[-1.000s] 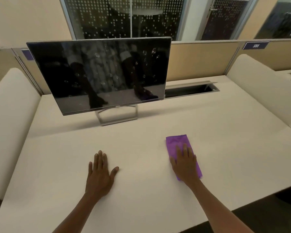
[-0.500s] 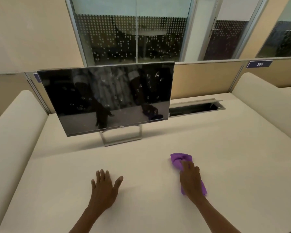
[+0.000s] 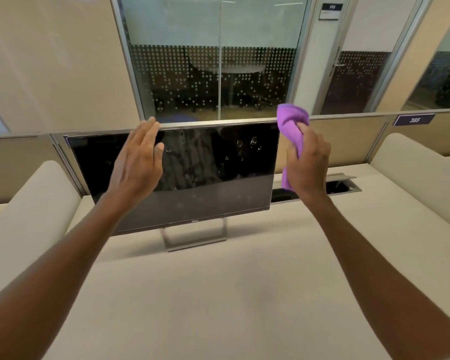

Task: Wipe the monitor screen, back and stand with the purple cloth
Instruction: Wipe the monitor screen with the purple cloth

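Item 1: the flat black-screened monitor with a thin silver frame (image 3: 192, 172) stands on its open rectangular silver stand (image 3: 195, 239) toward the rear of the pale beige bench (image 3: 218, 294). Pale spots and smears show on the upper right of the screen; no wiping looks done yet.

Item 2: the crumpled purple cloth (image 3: 292, 126) is bunched in the right hand (image 3: 307, 167), fingers curled round it, raised just beside the monitor's upper right corner. Contact with the frame cannot be confirmed.

Item 3: the left hand (image 3: 138, 162) is spread wide with straight fingers, holding nothing, in front of the screen's upper left, fingertips near the top edge. Whether it touches the monitor cannot be told.

Assessment: the step in hand appears to be bracing the monitor and starting the screen wipe. Recommended: steady the top edge with the left hand, avoiding the glass; flatten the cloth to a broad pad; use light, overlapping passes, since the narrow stand may let the panel rock or slide.
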### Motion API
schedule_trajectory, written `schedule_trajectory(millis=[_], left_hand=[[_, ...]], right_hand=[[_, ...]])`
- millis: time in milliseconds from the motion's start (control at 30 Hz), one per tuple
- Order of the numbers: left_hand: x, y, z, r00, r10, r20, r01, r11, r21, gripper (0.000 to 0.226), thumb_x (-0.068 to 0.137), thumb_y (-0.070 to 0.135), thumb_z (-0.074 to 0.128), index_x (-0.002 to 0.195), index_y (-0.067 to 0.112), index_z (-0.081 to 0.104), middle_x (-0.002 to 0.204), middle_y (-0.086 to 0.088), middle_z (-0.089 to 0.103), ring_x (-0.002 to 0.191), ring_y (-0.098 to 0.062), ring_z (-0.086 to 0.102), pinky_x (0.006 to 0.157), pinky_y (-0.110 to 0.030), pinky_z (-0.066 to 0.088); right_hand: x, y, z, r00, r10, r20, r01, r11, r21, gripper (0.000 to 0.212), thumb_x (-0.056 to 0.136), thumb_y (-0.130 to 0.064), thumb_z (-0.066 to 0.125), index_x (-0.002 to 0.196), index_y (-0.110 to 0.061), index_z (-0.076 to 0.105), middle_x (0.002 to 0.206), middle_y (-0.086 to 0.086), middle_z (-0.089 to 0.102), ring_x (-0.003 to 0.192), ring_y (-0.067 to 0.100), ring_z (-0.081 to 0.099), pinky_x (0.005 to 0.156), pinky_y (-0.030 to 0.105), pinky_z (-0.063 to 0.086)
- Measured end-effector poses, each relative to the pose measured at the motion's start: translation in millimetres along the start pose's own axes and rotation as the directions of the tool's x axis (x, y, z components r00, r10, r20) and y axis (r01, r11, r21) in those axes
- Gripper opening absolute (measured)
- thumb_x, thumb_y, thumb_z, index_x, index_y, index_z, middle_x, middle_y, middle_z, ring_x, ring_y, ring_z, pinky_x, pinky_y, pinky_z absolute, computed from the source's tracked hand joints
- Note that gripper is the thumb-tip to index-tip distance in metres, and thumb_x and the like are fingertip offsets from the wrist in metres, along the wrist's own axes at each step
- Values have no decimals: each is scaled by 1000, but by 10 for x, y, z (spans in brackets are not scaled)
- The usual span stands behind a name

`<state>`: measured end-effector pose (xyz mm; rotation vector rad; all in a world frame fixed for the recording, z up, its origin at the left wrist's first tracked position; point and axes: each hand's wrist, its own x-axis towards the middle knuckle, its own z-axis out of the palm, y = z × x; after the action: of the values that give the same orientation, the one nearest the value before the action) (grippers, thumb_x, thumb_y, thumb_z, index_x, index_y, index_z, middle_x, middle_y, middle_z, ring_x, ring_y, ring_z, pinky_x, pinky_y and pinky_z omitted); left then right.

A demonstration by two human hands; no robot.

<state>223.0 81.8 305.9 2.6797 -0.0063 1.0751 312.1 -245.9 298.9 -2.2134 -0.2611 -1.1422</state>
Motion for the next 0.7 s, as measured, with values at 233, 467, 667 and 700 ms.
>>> schedule_trajectory(millis=[233,467,667,700], left_hand=[[250,-232,-41,974,-78,211,32,977,211,54,105,32,26,149,1,28,157,-17,25,147,-28,19,121,-42,13],[289,-208,-57,962,-111,251,65,980,187,55,104,36,28,146,0,35,153,-17,34,143,-30,27,119,-43,17],[267,-268,-89,958,-85,274,36,983,180,56,104,38,27,147,2,33,154,-13,33,143,-28,25,117,-43,21],[267,-278,-92,957,-82,279,32,983,180,56,104,38,26,147,3,33,154,-13,33,143,-28,24,118,-42,20]], right_hand=[[572,-160,439,958,-22,286,109,951,-290,46,89,-10,44,136,-12,46,130,14,54,103,36,45,80,41,38],[221,-1002,762,892,-123,434,240,944,-225,54,86,-10,41,139,-24,45,137,10,45,116,38,38,86,44,39],[121,-1226,811,828,-275,488,415,887,-205,54,87,-8,40,137,-28,46,140,3,48,112,34,41,75,39,34],[170,-1104,777,833,-260,488,405,888,-220,53,87,-8,40,136,-29,46,138,1,49,111,34,42,75,39,35]])
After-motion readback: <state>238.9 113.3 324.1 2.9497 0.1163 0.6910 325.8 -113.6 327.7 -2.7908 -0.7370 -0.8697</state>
